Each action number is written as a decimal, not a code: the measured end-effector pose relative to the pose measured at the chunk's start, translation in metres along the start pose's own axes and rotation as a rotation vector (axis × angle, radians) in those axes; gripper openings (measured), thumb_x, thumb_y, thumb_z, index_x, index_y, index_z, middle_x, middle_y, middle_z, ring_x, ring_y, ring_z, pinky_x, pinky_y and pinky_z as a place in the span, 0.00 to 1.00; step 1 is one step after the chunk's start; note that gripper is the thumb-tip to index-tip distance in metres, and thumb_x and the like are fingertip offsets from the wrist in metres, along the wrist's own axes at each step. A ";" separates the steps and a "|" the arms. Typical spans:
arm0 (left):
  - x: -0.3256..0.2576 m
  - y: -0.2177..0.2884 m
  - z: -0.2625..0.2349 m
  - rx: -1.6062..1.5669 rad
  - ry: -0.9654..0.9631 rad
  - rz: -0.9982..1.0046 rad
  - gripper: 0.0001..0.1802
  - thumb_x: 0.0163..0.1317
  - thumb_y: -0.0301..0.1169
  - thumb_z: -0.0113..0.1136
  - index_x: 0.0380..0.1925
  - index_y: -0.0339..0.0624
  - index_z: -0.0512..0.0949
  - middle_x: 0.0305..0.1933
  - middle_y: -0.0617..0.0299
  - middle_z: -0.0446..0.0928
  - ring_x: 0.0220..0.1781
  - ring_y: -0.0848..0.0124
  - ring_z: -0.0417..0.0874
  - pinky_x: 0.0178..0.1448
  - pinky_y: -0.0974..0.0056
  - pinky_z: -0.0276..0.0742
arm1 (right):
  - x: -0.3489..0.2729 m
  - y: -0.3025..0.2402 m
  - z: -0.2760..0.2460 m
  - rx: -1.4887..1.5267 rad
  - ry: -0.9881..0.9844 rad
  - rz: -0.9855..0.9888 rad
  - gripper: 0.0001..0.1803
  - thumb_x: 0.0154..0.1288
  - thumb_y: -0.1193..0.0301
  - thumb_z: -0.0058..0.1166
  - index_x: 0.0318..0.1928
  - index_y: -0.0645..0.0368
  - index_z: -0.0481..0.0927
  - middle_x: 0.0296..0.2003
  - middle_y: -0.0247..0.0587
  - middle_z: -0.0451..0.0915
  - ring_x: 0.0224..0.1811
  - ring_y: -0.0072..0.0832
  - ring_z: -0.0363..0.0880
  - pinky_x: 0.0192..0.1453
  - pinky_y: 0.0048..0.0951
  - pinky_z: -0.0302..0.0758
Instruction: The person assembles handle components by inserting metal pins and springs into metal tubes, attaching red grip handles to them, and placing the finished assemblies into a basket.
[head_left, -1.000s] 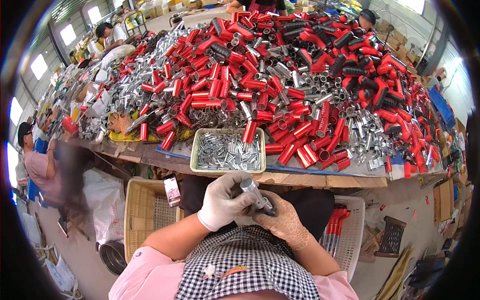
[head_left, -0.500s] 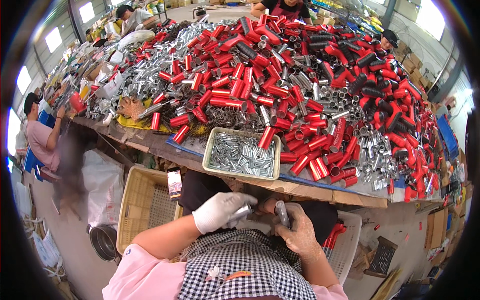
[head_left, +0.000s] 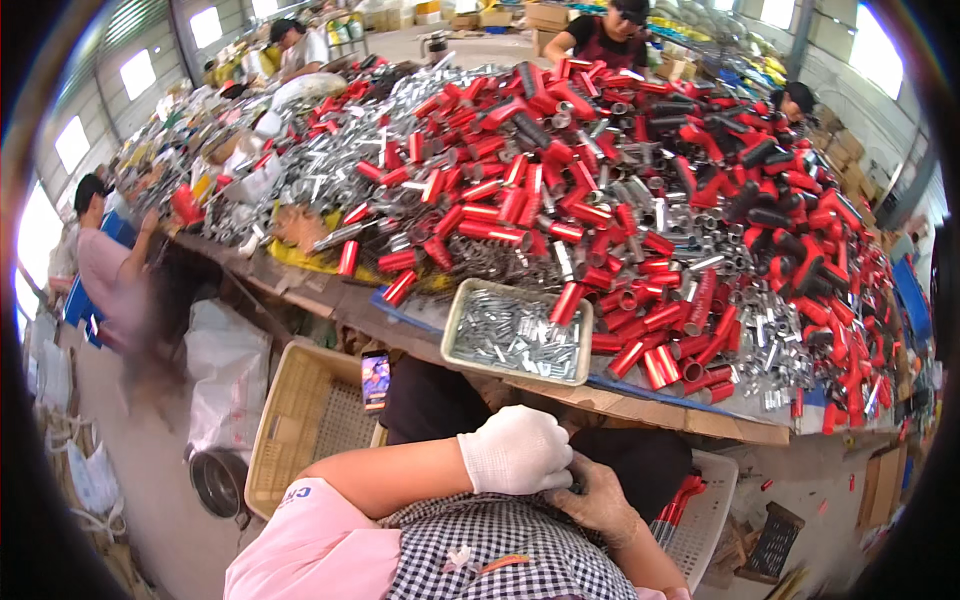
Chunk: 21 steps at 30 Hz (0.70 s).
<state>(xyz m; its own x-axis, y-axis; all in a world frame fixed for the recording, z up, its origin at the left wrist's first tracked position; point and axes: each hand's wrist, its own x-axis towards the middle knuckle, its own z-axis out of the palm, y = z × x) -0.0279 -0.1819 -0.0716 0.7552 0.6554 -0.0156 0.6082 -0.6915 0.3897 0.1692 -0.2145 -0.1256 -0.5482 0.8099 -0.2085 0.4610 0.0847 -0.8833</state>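
In front of my checked apron point(head_left: 455, 535), my two hands meet. My left hand point(head_left: 518, 450), in a white knit glove, is closed with its knuckles up. My right hand point(head_left: 600, 498), in a thin worn glove, curls in against it from the right. Whatever lies between them is almost wholly hidden; only a small dark patch shows. Beyond my hands, at the table's near edge, sits a cream tray point(head_left: 515, 371) of small silver metal pins point(head_left: 510, 325). A red metal tube point(head_left: 566, 305) leans on its right rim.
Red and silver tubes point(head_left: 500, 215) and black-gripped red handles point(head_left: 770, 215) heap across the table. A yellow crate point(head_left: 282, 430), with a phone point(head_left: 376, 380) at its rim, stands left. Right is a white crate point(head_left: 715, 500) with red parts. Several people work around the table.
My hands, apart before with a grey metal tube in the right and a silver piece in the left, have come together. The view has shifted, so the table sits further right and lower.
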 end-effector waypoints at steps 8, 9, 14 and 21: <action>0.016 0.022 0.015 -0.840 0.547 0.018 0.21 0.44 0.32 0.71 0.41 0.39 0.81 0.36 0.51 0.79 0.38 0.60 0.82 0.39 0.62 0.79 | 0.007 0.028 0.005 0.148 0.163 -0.228 0.40 0.50 0.60 0.71 0.63 0.61 0.72 0.51 0.50 0.81 0.54 0.36 0.81 0.57 0.33 0.76; 0.020 0.019 0.016 -0.756 0.696 0.004 0.22 0.44 0.33 0.72 0.41 0.38 0.81 0.37 0.52 0.79 0.40 0.60 0.83 0.43 0.61 0.79 | 0.005 0.014 -0.002 0.208 0.143 -0.176 0.43 0.50 0.60 0.71 0.65 0.60 0.69 0.52 0.50 0.81 0.55 0.37 0.81 0.58 0.33 0.76; 0.020 0.012 0.029 -0.585 0.440 0.201 0.11 0.58 0.32 0.65 0.39 0.40 0.82 0.41 0.53 0.81 0.44 0.56 0.83 0.49 0.57 0.79 | 0.000 0.035 -0.002 0.272 0.211 -0.176 0.32 0.48 0.59 0.74 0.53 0.58 0.79 0.49 0.44 0.82 0.52 0.31 0.82 0.56 0.34 0.77; 0.056 0.026 0.046 -0.657 0.517 0.354 0.09 0.59 0.35 0.66 0.30 0.41 0.81 0.32 0.51 0.80 0.36 0.54 0.81 0.43 0.54 0.78 | -0.037 0.049 -0.024 0.378 0.425 -0.190 0.40 0.52 0.69 0.69 0.64 0.75 0.67 0.57 0.47 0.75 0.59 0.33 0.73 0.66 0.32 0.67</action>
<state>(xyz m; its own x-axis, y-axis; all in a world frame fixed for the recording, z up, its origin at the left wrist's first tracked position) 0.0418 -0.1772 -0.1047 0.5708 0.6015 0.5589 -0.0206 -0.6700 0.7421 0.2284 -0.2263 -0.1510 -0.2334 0.9686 0.0853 0.0597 0.1018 -0.9930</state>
